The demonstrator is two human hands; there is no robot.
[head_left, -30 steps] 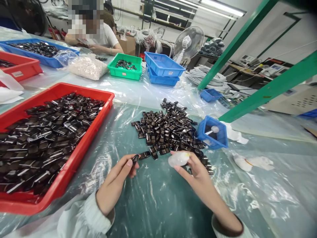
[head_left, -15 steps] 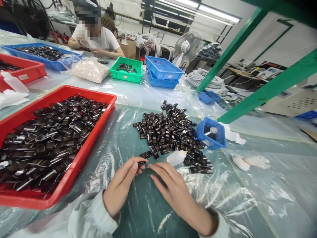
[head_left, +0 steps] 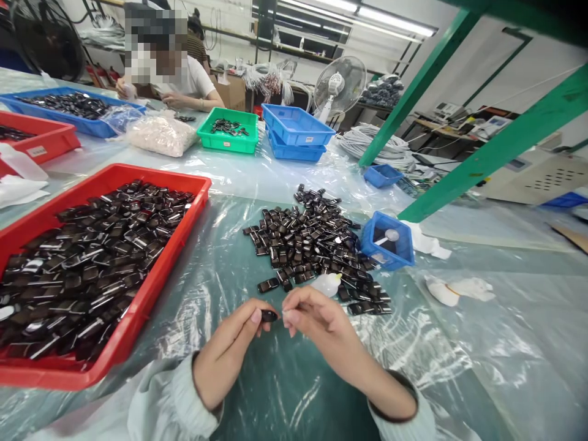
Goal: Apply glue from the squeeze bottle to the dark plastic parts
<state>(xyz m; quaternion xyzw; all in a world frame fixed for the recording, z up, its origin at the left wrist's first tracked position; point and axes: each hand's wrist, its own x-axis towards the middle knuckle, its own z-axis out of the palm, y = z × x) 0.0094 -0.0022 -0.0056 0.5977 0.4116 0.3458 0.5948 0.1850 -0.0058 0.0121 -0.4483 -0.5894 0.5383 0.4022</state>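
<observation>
The left hand [head_left: 229, 355] pinches one small glossy black plastic piece [head_left: 269, 316] between thumb and fingers, just above the tabletop covered with clear plastic film [head_left: 285, 380]. The right hand [head_left: 316, 324] has its fingertips closed at this piece; whether it holds something tiny, I cannot tell. The large red plastic tray [head_left: 138, 318] is nearly full, while a loose pile of similar black pieces [head_left: 312, 245] waits, so I judge much work remains.
</observation>
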